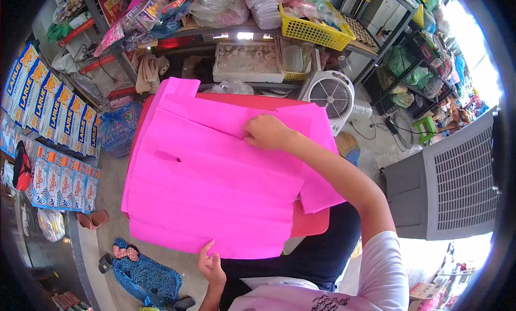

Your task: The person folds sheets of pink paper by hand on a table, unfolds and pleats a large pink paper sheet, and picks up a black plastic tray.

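Bright pink sheets (pixel 215 198), paper-like with creases, lie spread in overlapping layers over a red table (pixel 314 222). Near the far middle of the pink sheet, my right hand (pixel 266 132) presses down with its fingers curled in, at the end of a long crease or edge. What the fingertips pinch is partly hidden by the hand. My left hand (pixel 211 265) is at the sheet's near edge, index finger stretched out and thumb apart from it. A small dark mark (pixel 178 159) shows on the left part of the sheet.
Stacked beer cartons (pixel 59 115) stand at the left. A white fan (pixel 330 99) is behind the table's right corner, and a grey air cooler (pixel 441 176) at the right. Loaded shelves with a yellow basket (pixel 314 29) line the back. A blue bag (pixel 148 276) lies on the floor.
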`<state>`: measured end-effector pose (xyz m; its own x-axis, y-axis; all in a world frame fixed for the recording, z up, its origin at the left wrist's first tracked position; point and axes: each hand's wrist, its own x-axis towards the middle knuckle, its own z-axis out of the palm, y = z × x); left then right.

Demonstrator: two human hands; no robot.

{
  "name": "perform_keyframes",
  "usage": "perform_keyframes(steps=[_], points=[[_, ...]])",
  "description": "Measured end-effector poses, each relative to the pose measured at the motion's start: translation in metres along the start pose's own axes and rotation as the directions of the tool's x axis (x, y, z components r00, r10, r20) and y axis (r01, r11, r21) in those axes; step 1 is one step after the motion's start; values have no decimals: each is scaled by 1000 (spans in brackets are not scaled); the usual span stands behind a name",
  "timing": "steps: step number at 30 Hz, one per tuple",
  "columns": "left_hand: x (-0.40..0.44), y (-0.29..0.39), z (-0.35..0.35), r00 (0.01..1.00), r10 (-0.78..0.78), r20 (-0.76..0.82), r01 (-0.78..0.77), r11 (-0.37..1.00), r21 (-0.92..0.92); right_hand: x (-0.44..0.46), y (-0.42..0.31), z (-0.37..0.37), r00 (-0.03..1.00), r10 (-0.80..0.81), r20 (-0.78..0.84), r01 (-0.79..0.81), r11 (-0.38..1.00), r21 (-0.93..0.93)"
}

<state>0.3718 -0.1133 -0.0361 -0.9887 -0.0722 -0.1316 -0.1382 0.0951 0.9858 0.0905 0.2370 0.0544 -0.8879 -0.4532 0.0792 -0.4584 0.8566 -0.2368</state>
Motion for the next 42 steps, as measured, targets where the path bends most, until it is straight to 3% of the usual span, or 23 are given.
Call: perform_keyframes(steps=[3, 6, 9, 12, 18, 21, 28, 36, 39, 42], points=[[0, -12, 1, 999, -3, -36, 2, 1000, -17, 2, 1, -6, 997, -37, -71, 32, 997, -71], [0, -17, 2, 999, -1, -50, -1, 999, -43, 6, 3, -22, 999, 5, -37, -13, 973, -231], [1, -5, 2, 997, 71, -36, -67, 993, 96, 20, 12, -36, 993, 109, -33, -114, 936, -332], [0, -5, 3, 996, 82, -36, -76, 989, 128, 25, 11, -57, 984, 154, -86, -171, 954, -248], [-1, 3, 6, 999, -16, -50, 18, 999, 27, 21, -6, -28, 986, 109, 128, -89, 985, -149], [-2, -1, 7, 998, 20, -55, -20, 1000, 0, 21, -4, -9, 990, 124, 64, -109, 973, -205], [0, -2, 9, 995, 85, -53, -83, 996, 38, 19, -6, -1, 997, 80, 22, -79, 995, -62], [0, -5, 6, 998, 62, -27, -61, 997, 37, 27, -13, -2, 994, 103, 21, -103, 995, 11], [-2, 3, 6, 998, 52, -25, -52, 999, 1, 37, -9, -18, 983, 180, -24, -180, 984, 5], [-2, 5, 12, 997, 11, -81, -13, 1000, -25, 36, -18, -28, 982, 188, 23, -189, 981, 51]])
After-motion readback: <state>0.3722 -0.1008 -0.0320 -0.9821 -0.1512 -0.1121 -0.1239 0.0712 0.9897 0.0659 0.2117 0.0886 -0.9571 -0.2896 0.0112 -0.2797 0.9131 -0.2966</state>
